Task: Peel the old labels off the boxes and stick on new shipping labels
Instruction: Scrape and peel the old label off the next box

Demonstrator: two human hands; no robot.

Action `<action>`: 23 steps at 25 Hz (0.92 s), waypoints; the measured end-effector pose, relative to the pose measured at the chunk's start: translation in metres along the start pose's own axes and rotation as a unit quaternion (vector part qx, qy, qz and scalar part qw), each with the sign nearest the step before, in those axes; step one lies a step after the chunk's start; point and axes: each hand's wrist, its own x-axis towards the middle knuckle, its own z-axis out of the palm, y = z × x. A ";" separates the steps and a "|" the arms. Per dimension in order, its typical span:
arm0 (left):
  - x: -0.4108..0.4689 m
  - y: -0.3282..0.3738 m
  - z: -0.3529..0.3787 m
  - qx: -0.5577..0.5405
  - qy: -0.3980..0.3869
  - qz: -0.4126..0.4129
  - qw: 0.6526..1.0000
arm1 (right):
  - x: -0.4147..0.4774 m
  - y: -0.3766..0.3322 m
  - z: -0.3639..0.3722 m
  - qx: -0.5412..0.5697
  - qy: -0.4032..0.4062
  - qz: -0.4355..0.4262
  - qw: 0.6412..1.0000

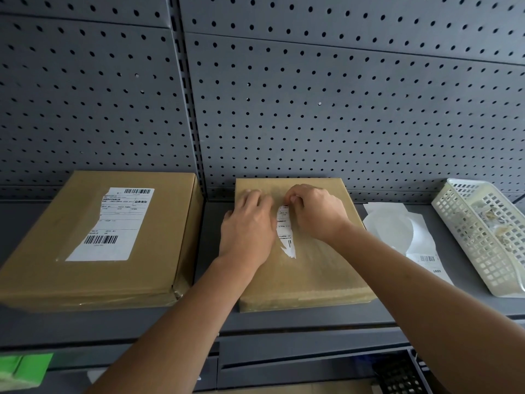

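Observation:
Two flat cardboard boxes lie on a grey shelf. The middle box (312, 268) carries a torn strip of old white label (285, 231). My left hand (247, 223) lies flat on this box, its fingers straight, just left of the strip. My right hand (315, 211) pinches the strip's top end with curled fingers. The left box (56, 251) bears a white shipping label (119, 223) with two barcodes and a torn left edge.
White label sheets and backing paper (397, 228) lie on the shelf right of the middle box. A white perforated plastic basket (488, 237) with scraps stands at the far right. A grey pegboard wall (312, 95) rises behind. Something green (22, 371) sits at lower left.

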 end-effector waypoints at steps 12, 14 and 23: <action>0.000 0.001 -0.001 0.006 -0.006 -0.008 1.000 | -0.001 -0.002 -0.003 -0.005 -0.006 -0.009 1.000; 0.000 0.000 0.000 0.006 -0.006 -0.006 1.000 | 0.001 -0.001 -0.003 0.002 -0.015 0.000 1.000; 0.000 -0.001 0.002 0.001 -0.005 -0.011 1.000 | -0.005 -0.006 -0.007 0.009 0.002 -0.004 1.000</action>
